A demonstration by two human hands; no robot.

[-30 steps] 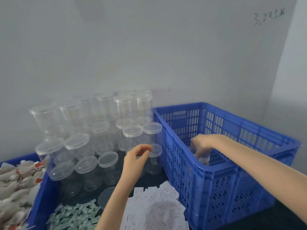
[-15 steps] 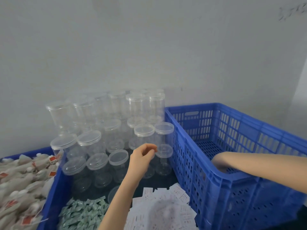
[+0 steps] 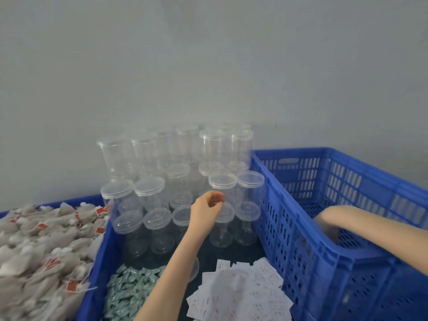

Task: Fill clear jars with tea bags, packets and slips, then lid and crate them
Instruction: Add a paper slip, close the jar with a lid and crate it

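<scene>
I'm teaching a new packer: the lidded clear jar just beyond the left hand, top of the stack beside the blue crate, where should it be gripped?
Grip the jar round its straight clear wall just under the lid, coming from the near side where the left hand hovers. It stands upright on another jar, so probably lift straight up. The blue crate and a neighbouring jar crowd its right.

Flat, dim, bluish light with barely any shadows. Motion blur smears the tea bags [image 3: 44,246] far left of the left hand [image 3: 206,210]; wide-angle bending curves the edges.
</scene>
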